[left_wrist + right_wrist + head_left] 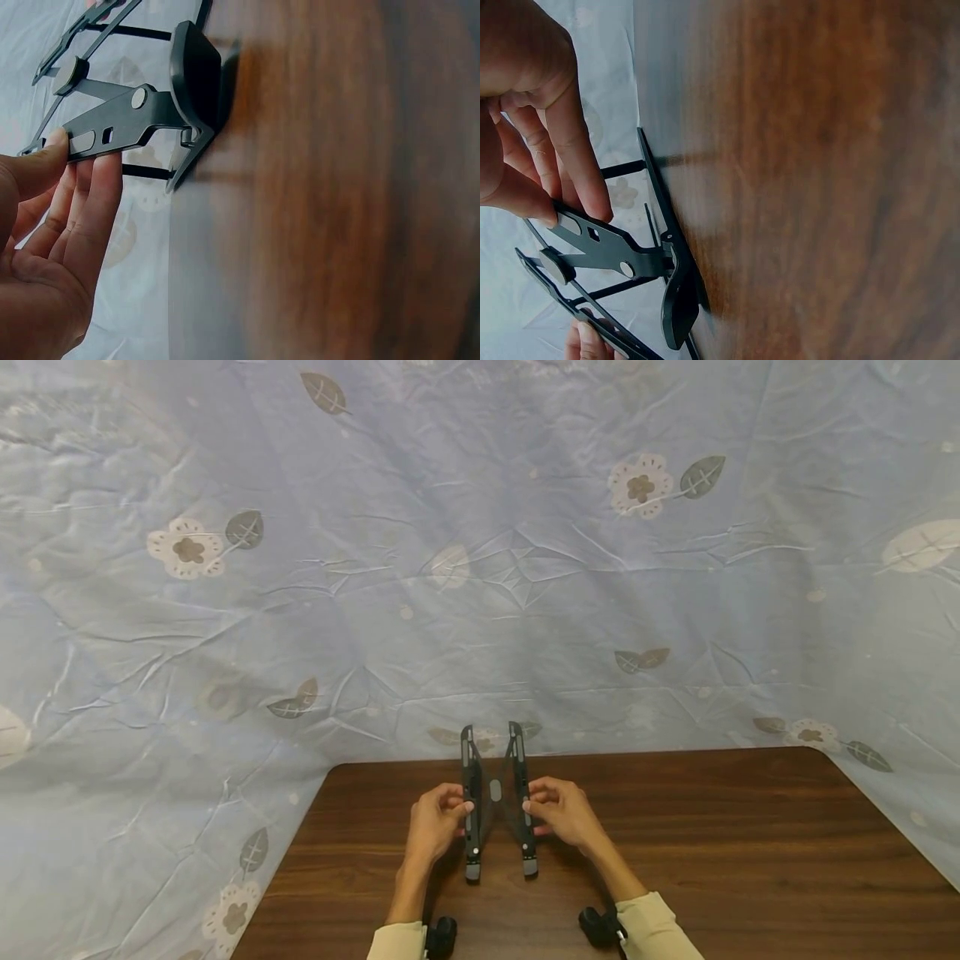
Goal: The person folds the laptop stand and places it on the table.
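Observation:
A black folding laptop stand [470, 768] stands on the table between both hands, its two long arms roughly parallel and joined by crossed bars with a grey oval pad in the middle. My left hand [435, 821] pinches the left arm between thumb and fingers. On the other side, my right hand [564, 812] pinches the right arm the same way. In the left wrist view the stand [124, 120] shows grey pads and an upturned front lip, with the left thumb [49, 154] on its top face. The right wrist view shows the stand [611, 240] under the right fingers [577, 150].
The brown wood-grain table [712, 843] extends to both sides of the stand. Behind it and at the sides hangs a pale, creased sheet [450, 635] printed with flowers and leaves. Black wrist cameras [442, 935] sit by the cream sleeves [652, 927].

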The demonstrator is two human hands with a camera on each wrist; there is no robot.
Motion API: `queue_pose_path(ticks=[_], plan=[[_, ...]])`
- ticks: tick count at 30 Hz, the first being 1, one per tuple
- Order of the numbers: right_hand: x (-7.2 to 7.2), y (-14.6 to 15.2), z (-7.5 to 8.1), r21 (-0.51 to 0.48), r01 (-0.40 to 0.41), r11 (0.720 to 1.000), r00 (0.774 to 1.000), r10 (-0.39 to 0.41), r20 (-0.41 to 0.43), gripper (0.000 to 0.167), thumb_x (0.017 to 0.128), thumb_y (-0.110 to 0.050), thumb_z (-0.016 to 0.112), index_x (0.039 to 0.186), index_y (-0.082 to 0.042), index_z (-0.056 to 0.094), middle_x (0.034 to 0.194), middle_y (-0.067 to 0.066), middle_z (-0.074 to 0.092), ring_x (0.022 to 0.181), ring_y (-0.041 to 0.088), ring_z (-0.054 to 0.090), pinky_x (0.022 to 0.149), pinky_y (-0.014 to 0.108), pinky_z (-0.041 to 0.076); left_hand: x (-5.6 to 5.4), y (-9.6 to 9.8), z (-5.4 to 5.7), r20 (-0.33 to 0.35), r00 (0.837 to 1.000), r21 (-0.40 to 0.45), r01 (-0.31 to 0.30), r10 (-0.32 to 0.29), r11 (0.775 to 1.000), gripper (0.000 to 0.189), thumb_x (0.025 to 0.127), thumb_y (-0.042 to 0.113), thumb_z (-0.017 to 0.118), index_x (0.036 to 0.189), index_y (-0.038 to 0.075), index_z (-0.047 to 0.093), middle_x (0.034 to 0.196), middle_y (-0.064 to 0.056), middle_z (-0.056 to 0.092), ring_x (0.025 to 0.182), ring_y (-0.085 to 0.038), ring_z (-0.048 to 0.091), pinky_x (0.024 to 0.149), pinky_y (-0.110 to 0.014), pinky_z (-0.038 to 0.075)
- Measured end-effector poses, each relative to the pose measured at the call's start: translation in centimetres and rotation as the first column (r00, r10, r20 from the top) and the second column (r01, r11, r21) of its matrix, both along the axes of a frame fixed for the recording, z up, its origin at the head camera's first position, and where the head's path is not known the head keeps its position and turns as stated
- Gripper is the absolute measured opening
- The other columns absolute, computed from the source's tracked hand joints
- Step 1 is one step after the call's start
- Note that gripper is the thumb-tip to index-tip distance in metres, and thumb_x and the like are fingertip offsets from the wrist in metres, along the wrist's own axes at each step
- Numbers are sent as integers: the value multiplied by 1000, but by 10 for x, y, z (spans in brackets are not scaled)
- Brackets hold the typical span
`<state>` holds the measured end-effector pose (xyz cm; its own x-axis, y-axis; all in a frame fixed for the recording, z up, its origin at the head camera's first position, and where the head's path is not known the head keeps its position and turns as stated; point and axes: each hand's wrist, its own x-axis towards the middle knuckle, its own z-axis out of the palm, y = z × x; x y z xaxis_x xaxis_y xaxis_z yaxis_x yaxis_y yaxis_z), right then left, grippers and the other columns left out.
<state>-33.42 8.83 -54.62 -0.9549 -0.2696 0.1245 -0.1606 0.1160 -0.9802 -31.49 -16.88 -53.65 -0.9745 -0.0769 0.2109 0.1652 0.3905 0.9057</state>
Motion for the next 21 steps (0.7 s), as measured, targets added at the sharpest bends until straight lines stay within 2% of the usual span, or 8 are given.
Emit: queue_pose_path(ticks=[7, 14, 21], plan=[[0, -1, -1, -2, 3, 1000, 1000, -3, 3, 42, 100, -11, 77, 135, 8, 63, 121, 26, 73, 101, 34, 77, 72, 42, 70, -1, 4, -1, 5, 1000, -8, -10, 10, 1000, 23, 95, 6, 82, 116, 0, 74, 99, -17, 80, 82, -22, 79, 60, -31, 67], [1, -2, -1, -15, -1, 1000, 1000, 1, 16, 38, 99, -9, 77, 132, 6, 66, 119, 26, 72, 102, 37, 76, 73, 43, 70, 2, 8, 0, 2, 1000, -4, -12, 12, 1000, 24, 94, 5, 82, 115, -2, 74, 97, -17, 79, 79, -20, 76, 58, -30, 66], [1, -3, 1, -21, -10, 1000, 1000, 10, 16, 39, 99, -10, 78, 131, 7, 65, 116, 24, 73, 96, 32, 77, 74, 46, 70, 1, 15, 2, -4, 1000, -24, -21, 21, 1000, 26, 93, 4, 82, 117, -3, 74, 99, -18, 80, 81, -22, 78, 58, -31, 66]])
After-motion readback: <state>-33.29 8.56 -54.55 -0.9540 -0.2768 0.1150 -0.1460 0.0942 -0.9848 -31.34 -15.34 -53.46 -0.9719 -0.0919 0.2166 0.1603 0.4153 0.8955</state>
